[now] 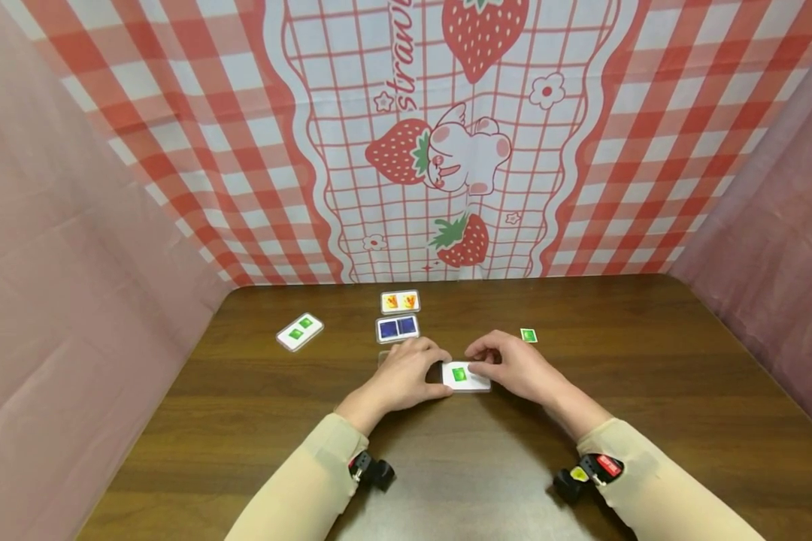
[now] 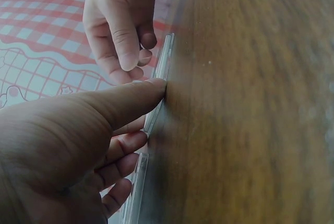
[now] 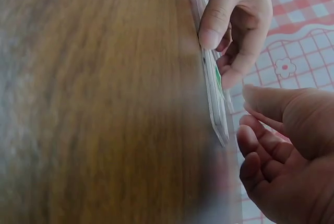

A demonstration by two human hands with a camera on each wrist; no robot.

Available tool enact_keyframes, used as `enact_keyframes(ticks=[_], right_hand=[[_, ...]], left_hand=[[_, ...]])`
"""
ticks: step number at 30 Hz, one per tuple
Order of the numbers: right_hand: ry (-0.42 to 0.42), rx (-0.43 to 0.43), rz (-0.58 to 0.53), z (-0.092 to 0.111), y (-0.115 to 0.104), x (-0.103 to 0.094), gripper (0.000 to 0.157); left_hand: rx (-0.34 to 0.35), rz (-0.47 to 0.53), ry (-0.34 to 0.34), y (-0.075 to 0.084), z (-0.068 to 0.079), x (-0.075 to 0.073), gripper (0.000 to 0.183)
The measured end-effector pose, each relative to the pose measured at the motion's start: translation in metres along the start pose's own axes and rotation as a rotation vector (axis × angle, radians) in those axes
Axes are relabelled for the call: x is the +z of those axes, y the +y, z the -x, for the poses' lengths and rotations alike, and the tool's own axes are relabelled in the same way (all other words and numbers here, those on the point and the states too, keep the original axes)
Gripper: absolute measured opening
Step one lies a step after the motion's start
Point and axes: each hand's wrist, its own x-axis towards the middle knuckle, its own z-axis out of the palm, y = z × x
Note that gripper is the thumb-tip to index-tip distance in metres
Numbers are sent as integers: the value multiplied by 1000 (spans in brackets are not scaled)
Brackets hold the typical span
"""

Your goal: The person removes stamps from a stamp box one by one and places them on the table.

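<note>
A white card in a clear case lies on the table, one green square showing on its left part. My left hand grips its left end, thumb on the near edge and fingers at the far side; the thumb on the case shows in the left wrist view. Over the card's right part hovers my right hand, fingers loosely bent. In the right wrist view those fingertips stand apart from the case, and I see nothing between them. A small green square piece lies beyond the right hand.
Behind the left hand lie a card with two dark blue squares and one with two orange pictures. A card with two green squares is farther left. A checked strawberry cloth hangs at the table's back edge.
</note>
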Motion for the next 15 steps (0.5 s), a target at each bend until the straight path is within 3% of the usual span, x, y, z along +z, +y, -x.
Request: enact_keyframes(ticks=[15], right_hand=[[-60, -38, 30, -2, -2, 7, 18]], left_hand=[[6, -3, -2, -1, 0, 0, 52]])
